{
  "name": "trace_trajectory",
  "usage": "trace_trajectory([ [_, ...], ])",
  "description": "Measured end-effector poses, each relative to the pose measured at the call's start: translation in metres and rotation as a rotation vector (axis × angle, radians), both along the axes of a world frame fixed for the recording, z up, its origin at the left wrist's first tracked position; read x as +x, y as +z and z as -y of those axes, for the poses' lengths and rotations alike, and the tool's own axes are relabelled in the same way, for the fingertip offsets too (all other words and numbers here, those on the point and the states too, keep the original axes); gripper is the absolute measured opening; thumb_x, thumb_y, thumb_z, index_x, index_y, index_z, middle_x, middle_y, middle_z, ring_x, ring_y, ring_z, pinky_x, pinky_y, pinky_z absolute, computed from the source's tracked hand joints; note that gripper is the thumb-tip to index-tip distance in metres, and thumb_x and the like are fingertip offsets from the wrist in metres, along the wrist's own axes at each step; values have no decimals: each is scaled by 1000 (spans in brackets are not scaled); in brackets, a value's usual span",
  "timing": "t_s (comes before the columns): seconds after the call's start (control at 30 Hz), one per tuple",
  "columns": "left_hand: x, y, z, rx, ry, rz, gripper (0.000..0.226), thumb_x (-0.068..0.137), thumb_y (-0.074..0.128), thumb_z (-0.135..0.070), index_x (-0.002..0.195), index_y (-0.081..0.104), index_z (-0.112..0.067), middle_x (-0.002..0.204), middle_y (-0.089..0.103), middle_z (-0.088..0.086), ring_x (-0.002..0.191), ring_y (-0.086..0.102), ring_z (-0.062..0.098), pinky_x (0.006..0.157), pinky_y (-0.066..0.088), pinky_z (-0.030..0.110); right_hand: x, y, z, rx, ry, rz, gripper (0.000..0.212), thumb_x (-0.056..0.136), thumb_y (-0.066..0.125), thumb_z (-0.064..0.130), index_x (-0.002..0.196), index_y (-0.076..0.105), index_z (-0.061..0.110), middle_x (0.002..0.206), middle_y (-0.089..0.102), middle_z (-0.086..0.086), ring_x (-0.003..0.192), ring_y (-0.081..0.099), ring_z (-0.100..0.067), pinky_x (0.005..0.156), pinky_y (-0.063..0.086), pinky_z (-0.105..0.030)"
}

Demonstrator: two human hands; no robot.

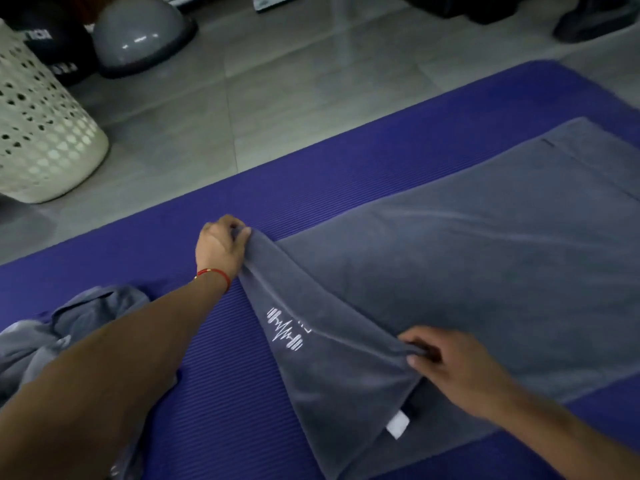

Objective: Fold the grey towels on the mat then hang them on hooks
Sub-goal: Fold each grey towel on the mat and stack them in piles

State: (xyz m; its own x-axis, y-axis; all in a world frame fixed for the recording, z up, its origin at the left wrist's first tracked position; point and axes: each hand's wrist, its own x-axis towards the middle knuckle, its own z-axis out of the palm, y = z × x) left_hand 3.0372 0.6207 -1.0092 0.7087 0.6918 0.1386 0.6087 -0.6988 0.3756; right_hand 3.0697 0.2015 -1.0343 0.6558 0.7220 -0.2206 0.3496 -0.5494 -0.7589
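Observation:
A grey towel [485, 258] lies spread along the purple mat [221, 375], running from the middle to the far right. Its near end is lifted and turned over, showing a white embroidered logo and a small white tag. My left hand [221, 249] pinches the far corner of that lifted end. My right hand [450, 365] pinches the near corner, the cloth stretched between the two. A second grey towel [65, 327] lies crumpled on the mat at the lower left, partly hidden by my left forearm.
A cream perforated laundry basket [45, 133] stands on the tiled floor at the left. Behind it are a grey half-dome balance trainer [142, 36] and dark gym gear. Grey floor tiles [294, 98] lie beyond the mat's far edge.

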Motion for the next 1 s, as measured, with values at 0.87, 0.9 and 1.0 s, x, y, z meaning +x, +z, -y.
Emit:
trace_trajectory([
  [0.87,478,-14,444,-113,-552,20,23,104,48,-18,118,63,-10,123,64,20,116,57,39,90,46,40,206,-67,299,-103,-1425,499,11,95,61,4,103,64,12,102,57,-2,98,47,-20,85,46,-41],
  [0.9,484,-26,448,-99,-552,-26,22,103,47,-18,116,63,-9,122,64,20,116,57,40,89,45,40,206,-72,299,-152,-1401,528,16,93,63,2,106,64,11,104,59,-6,98,48,-24,86,46,-45],
  [1.0,500,-42,453,-124,-526,-108,21,102,48,-19,112,63,-7,120,64,20,115,57,39,87,45,39,212,-78,301,-203,-1393,570,27,91,65,1,117,63,6,109,62,-14,99,50,-31,86,45,-49],
])
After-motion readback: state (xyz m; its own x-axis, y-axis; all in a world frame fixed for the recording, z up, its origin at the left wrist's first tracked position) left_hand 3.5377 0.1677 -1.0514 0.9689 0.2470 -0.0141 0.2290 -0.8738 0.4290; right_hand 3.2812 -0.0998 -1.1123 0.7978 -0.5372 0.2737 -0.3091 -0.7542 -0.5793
